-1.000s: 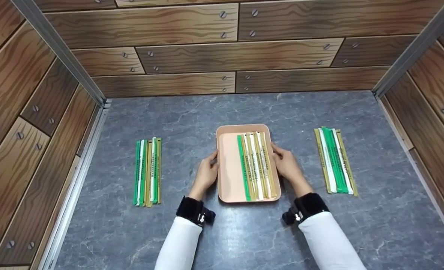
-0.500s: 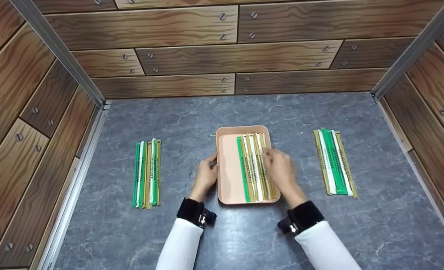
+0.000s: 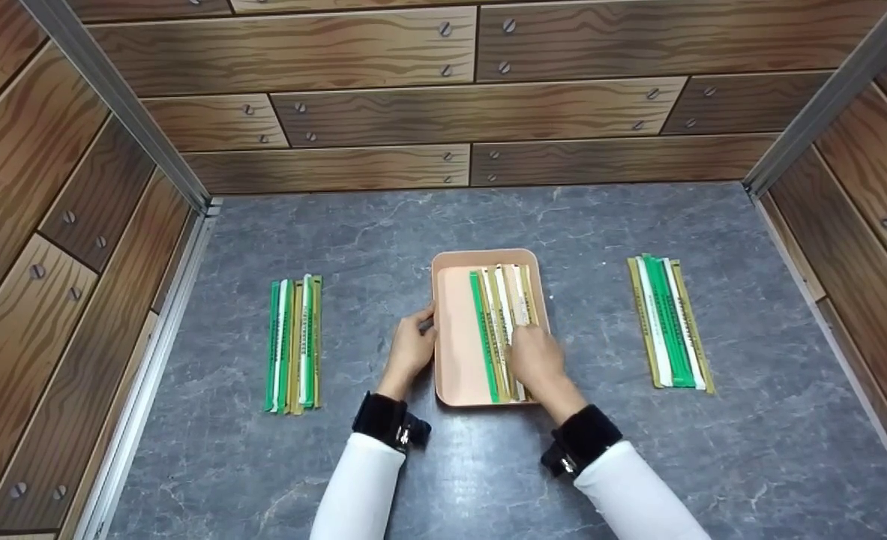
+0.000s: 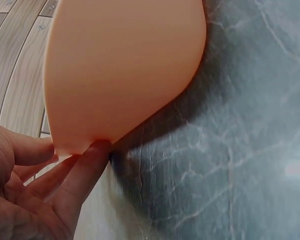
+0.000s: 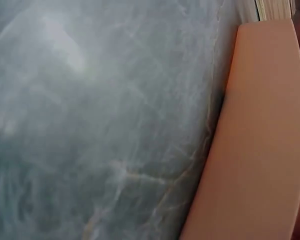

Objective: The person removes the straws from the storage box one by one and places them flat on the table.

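A pink tray lies in the middle in the head view, with long slim printed packets in green, white and gold side by side along its right part. My left hand holds the tray's left edge; in the left wrist view its thumb is at the rim and its fingers are against the side wall. My right hand is over the packets at the tray's lower right, fingers curled down onto them. Its fingertips are hidden, and I cannot tell whether they grip a packet.
On the grey marbled table, a row of similar packets lies to the left and another row to the right. Wood-patterned walls enclose the back and both sides.
My right hand has left the tray's right edge and moved left and nearer, over the packets. The packets' far ends have shifted slightly left. My left hand has stayed on the tray.
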A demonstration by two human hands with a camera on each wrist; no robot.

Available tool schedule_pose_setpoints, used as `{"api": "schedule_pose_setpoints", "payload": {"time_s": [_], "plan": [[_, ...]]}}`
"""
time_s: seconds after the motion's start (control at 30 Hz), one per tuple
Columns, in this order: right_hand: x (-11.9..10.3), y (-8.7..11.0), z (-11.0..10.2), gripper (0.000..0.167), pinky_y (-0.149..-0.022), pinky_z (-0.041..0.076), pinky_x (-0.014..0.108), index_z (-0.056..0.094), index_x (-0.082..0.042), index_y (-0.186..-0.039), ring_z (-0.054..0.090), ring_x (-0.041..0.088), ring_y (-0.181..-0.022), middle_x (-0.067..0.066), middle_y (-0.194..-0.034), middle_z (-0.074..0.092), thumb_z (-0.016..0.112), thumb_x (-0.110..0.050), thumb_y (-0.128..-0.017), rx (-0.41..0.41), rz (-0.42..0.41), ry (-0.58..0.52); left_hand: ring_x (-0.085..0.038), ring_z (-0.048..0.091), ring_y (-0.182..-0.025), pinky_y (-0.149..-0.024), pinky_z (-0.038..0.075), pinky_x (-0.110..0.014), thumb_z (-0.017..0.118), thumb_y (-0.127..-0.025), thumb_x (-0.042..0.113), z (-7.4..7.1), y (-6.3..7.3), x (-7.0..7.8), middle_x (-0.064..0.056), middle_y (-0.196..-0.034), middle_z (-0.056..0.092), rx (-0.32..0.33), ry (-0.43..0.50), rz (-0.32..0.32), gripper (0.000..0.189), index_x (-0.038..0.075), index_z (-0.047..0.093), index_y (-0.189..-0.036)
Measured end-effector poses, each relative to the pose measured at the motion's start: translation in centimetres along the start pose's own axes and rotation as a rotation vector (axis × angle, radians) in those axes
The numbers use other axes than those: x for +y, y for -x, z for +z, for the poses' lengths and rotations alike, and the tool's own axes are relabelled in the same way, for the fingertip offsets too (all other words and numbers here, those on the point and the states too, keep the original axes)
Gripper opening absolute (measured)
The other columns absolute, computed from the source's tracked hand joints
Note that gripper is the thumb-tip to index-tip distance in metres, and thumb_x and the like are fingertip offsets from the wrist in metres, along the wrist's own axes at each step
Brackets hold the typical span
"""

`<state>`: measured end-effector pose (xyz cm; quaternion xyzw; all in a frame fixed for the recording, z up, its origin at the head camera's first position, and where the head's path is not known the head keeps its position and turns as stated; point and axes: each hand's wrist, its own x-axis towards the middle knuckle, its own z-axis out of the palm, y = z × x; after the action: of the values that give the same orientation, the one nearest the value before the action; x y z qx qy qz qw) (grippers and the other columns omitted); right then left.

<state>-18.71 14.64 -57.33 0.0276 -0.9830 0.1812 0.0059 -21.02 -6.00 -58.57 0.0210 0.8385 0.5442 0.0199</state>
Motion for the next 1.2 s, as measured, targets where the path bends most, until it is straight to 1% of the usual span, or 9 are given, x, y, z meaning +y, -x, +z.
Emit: {"api": "schedule_pose_setpoints", "payload": {"time_s": [0.17, 0.37, 0.5, 0.6, 0.73, 0.87, 0.97, 1.07, 1.2], "plan": [[0.2, -0.2, 0.1, 0.013, -0.052, 0.052, 0.049, 0.064, 0.002, -0.075, 0.064, 0.038, -0.065, 0.023, -0.078, 0.065, 0.070, -0.007, -0.081, -0.020, 0.024, -0.029, -0.028, 0.063, -0.110, -0.081, 0.055, -0.032, 0.053, -0.092, -0.009, 0.0, 0.0, 0.1, -0.016, -0.137, 0.055, -0.004, -0.005, -0.008, 0.046, -0.002, 0.052, -0.137], [0.3, -0.3, -0.2, 0.007, -0.050, 0.050, 0.046, 0.063, 0.002, -0.081, 0.061, 0.035, -0.062, 0.022, -0.076, 0.063, 0.066, -0.004, -0.082, -0.069, 0.063, -0.083, -0.027, 0.061, -0.114, -0.084, 0.054, -0.031, 0.054, -0.093, -0.008, 0.0, -0.2, -0.1, -0.015, -0.137, 0.056, -0.013, -0.031, -0.027, 0.047, 0.000, 0.052, -0.139], [0.5, -0.4, -0.4, 0.004, -0.048, 0.048, 0.041, 0.061, 0.002, -0.082, 0.057, 0.029, -0.059, 0.018, -0.072, 0.060, 0.063, -0.002, -0.082, -0.095, 0.092, -0.127, -0.026, 0.061, -0.115, -0.085, 0.054, -0.031, 0.055, -0.092, -0.007, 0.0, -0.2, -0.1, -0.014, -0.135, 0.057, -0.001, -0.051, -0.010, 0.046, 0.000, 0.054, -0.137], [0.7, -0.2, -0.6, 0.002, -0.047, 0.047, 0.040, 0.061, 0.002, -0.082, 0.056, 0.028, -0.058, 0.017, -0.071, 0.059, 0.061, 0.001, -0.080, -0.088, 0.100, -0.152, -0.026, 0.061, -0.114, -0.085, 0.054, -0.031, 0.056, -0.092, -0.006, 0.0, -0.2, -0.1, -0.013, -0.134, 0.059, 0.007, -0.067, -0.001, 0.045, 0.001, 0.056, -0.136], [0.8, 0.1, -1.3, 0.006, -0.048, 0.049, 0.039, 0.062, 0.003, -0.083, 0.058, 0.028, -0.060, 0.018, -0.073, 0.061, 0.059, 0.005, -0.079, -0.080, 0.110, -0.180, -0.025, 0.061, -0.114, -0.086, 0.054, -0.032, 0.056, -0.091, -0.007, -0.1, -0.1, 0.0, -0.014, -0.132, 0.060, 0.010, -0.070, -0.004, 0.046, 0.001, 0.056, -0.136], [0.9, 0.5, -2.4, 0.016, -0.049, 0.052, 0.038, 0.065, 0.008, -0.097, 0.061, 0.030, -0.063, 0.024, -0.081, 0.065, 0.060, 0.005, -0.082, -0.064, 0.108, -0.244, -0.026, 0.062, -0.113, -0.086, 0.054, -0.032, 0.057, -0.091, -0.007, -0.1, -0.1, 0.0, -0.016, -0.132, 0.059, 0.012, -0.071, 0.010, 0.045, -0.001, 0.056, -0.135], [1.6, 0.8, -3.4, 0.030, -0.051, 0.054, 0.037, 0.065, 0.010, -0.111, 0.064, 0.030, -0.064, 0.026, -0.086, 0.068, 0.060, 0.006, -0.082, -0.029, 0.097, -0.316, -0.025, 0.063, -0.111, -0.085, 0.054, -0.032, 0.058, -0.091, -0.006, -0.1, 0.0, 0.0, -0.015, -0.133, 0.058, 0.015, -0.083, 0.022, 0.044, -0.001, 0.056, -0.135], [2.7, 0.9, -4.4, 0.038, -0.056, 0.056, 0.038, 0.063, 0.010, -0.120, 0.067, 0.030, -0.068, 0.024, -0.088, 0.069, 0.061, 0.006, -0.082, 0.031, 0.086, -0.374, -0.024, 0.063, -0.110, -0.084, 0.054, -0.031, 0.058, -0.091, -0.006, -0.1, 0.0, 0.1, -0.015, -0.132, 0.059, 0.015, -0.095, 0.016, 0.045, -0.001, 0.056, -0.135], [5.1, 0.8, -5.5, 0.037, -0.064, 0.057, 0.045, 0.062, 0.011, -0.120, 0.068, 0.034, -0.075, 0.024, -0.089, 0.069, 0.062, 0.004, -0.084, 0.148, 0.081, -0.364, -0.023, 0.065, -0.107, -0.080, 0.055, -0.029, 0.058, -0.091, -0.006, -0.2, 0.0, 0.2, -0.014, -0.130, 0.060, 0.018, -0.113, 0.003, 0.046, 0.001, 0.055, -0.136]]}}
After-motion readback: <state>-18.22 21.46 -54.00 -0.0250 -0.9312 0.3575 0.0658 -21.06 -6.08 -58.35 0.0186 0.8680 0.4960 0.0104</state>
